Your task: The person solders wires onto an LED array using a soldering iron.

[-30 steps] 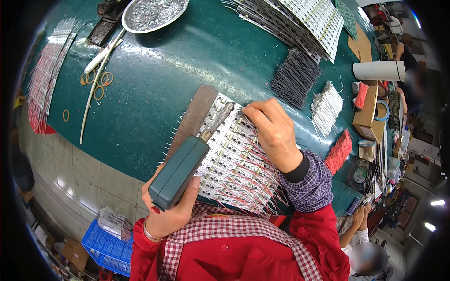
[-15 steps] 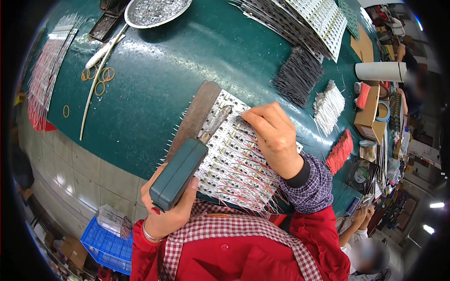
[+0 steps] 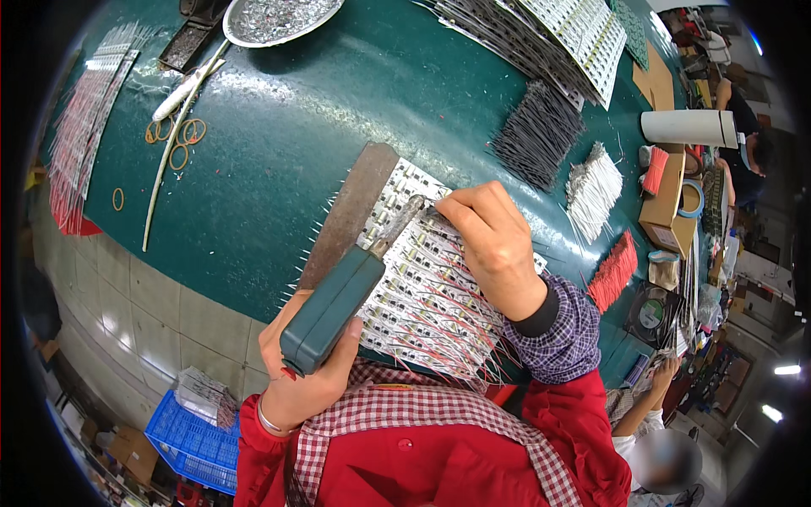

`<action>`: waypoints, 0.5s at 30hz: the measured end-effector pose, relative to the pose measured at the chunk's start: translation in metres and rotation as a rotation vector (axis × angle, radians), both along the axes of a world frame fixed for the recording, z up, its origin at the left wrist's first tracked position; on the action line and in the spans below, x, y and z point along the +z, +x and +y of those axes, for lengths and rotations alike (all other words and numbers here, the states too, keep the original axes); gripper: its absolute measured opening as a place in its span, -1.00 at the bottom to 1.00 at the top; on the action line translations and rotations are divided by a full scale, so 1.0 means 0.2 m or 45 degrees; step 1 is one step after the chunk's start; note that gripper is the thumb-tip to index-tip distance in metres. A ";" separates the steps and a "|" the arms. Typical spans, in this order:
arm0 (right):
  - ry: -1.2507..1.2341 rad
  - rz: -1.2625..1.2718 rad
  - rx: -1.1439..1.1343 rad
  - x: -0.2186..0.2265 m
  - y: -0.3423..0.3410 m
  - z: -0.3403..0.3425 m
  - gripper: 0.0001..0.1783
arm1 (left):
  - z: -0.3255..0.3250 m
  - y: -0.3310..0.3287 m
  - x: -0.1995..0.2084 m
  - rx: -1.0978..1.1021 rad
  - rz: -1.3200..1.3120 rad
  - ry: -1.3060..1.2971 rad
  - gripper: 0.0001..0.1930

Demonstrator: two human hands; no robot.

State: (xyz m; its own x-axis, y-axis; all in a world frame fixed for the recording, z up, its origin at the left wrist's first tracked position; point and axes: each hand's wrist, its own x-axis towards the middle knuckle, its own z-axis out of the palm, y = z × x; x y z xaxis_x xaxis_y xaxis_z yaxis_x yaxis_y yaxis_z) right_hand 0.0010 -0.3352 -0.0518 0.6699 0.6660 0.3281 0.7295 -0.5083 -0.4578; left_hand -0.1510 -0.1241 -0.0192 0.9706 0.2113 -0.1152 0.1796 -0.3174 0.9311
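My left hand (image 3: 308,355) is wrapped round the dark green handle of a soldering gun (image 3: 334,311). Its metal tip slants up and right, close to the fingertips of my right hand (image 3: 490,237). Those fingers are pinched over a white circuit board panel (image 3: 397,325), on what looks like a thin dark wire, mostly hidden by the fingers. Rows of small black parts cover the panel, and red and white wires trail from its lower rows. Along the panel's upper left edge lies a brown, rusty-looking flat bar (image 3: 351,215), with thin wire ends poking out beyond it.
Bundles of black wires (image 3: 538,135), white wires (image 3: 594,190) and red wires (image 3: 613,272) lie to the right. Stacked panels (image 3: 557,42) stand behind them. A bowl of metallic bits (image 3: 279,21), rubber bands (image 3: 178,157) and a wired panel (image 3: 93,118) are at left. Other people work at right.
The soldering gun has shifted slightly right and its tip now sits nearer my right fingertips. My right hand has barely moved, still pinched over the panel.
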 end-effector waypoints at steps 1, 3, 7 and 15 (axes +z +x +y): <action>-0.002 0.019 -0.016 0.00 0.00 0.00 -0.62 | 0.00 0.00 0.00 -0.001 0.000 0.000 -0.83; -0.014 0.016 -0.016 0.00 -0.01 0.00 -0.61 | 0.00 0.00 0.00 0.006 0.002 0.001 -0.83; -0.062 -0.030 0.028 0.01 0.00 0.00 -0.61 | 0.00 -0.02 0.00 -0.003 0.058 -0.022 -0.84; -0.077 -0.055 0.026 0.01 0.00 0.01 -0.65 | 0.01 -0.09 -0.04 0.094 0.012 -0.050 -0.76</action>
State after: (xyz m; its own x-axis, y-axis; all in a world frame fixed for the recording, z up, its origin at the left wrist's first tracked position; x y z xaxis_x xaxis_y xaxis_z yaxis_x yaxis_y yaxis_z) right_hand 0.0006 -0.3342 -0.0490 0.6421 0.6987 0.3155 0.7584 -0.5188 -0.3945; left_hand -0.1696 -0.1219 -0.0267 0.9514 0.2774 -0.1336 0.2097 -0.2660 0.9409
